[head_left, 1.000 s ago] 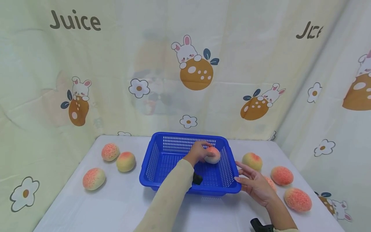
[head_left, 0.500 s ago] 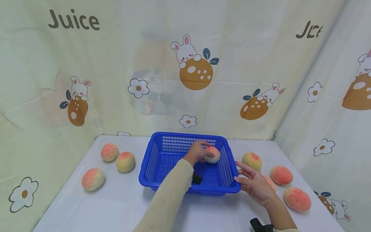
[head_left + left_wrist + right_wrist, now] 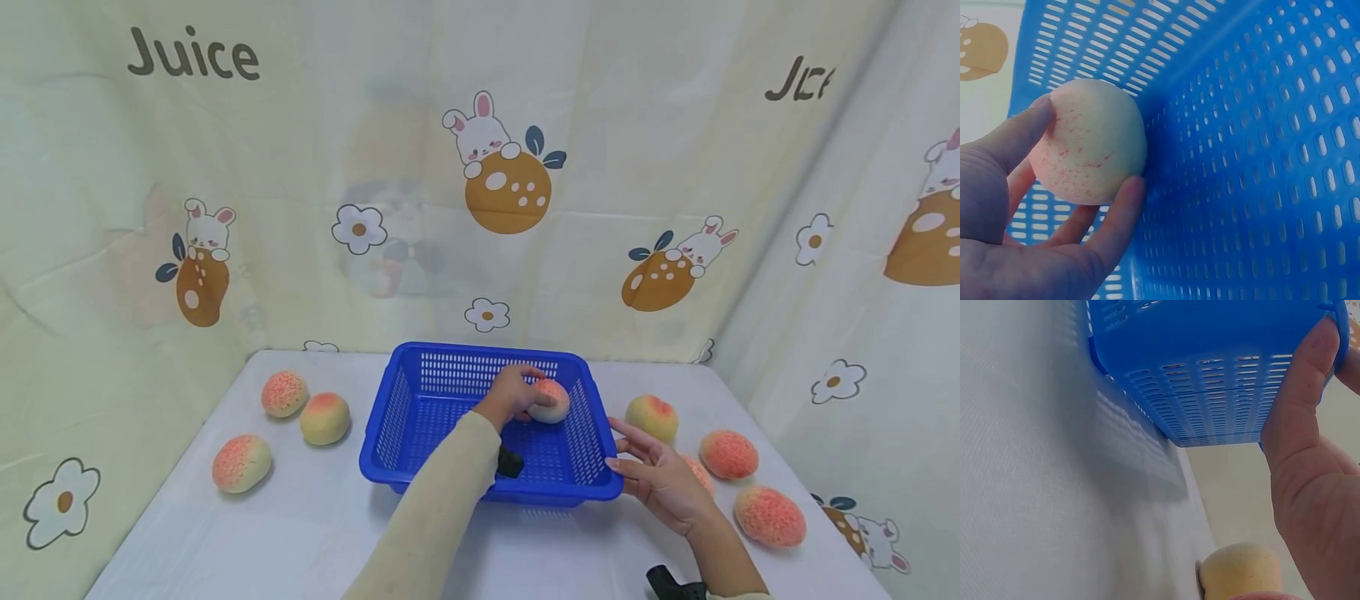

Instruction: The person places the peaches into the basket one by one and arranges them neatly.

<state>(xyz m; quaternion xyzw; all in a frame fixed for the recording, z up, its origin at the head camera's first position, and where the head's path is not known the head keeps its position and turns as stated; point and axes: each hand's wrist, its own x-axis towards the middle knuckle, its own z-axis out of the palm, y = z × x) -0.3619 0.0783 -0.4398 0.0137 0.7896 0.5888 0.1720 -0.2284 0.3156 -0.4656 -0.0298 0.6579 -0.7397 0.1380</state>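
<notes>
In the head view, a blue plastic basket [image 3: 427, 492] with slotted walls stands mid-table. Inside its right part, my left hand [image 3: 512, 393] grips a pale peach [image 3: 553, 402] with a pink-red top. The left wrist view shows thumb and fingers spread around that peach [image 3: 1094, 144], close to the basket wall [image 3: 1241, 144]. At the basket's right side, my right hand [image 3: 663, 479] holds the rim. From the right wrist, the thumb [image 3: 1300, 394] lies along the basket's outer wall [image 3: 1210, 375] up to the rim; the other fingers are mostly hidden.
Left of the basket lie three peaches, among them a yellow one [image 3: 325, 418] and a speckled one [image 3: 242, 463]. Several more, including a red one [image 3: 770, 517], lie at right, one partly behind my right hand. A printed curtain [image 3: 592, 275] hangs behind the white table [image 3: 315, 533].
</notes>
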